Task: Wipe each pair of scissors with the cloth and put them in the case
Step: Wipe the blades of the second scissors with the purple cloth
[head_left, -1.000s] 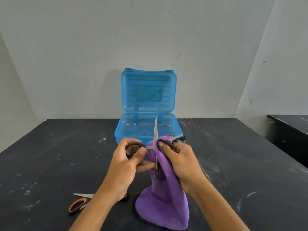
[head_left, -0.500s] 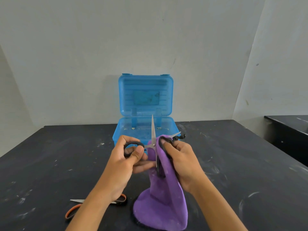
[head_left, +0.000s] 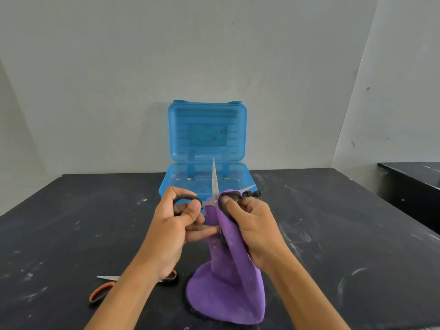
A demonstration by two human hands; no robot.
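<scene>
Blue case (head_left: pixel 206 179) open, contents unclear. Our left hand (head_left: pixel 177 228) grips black scissors (head_left: pixel 215 186), blades spread, before it; right hand (head_left: pixel 252 225) pinches purple cloth (head_left: pixel 228 282) over one handle. Orange scissors (head_left: pixel 104 288) partly hidden behind our forearm.

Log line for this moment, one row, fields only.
phase: wiping | left hand: grips black scissors, blades open | right hand: holds purple cloth | orange scissors: on table | blue case: open
</scene>
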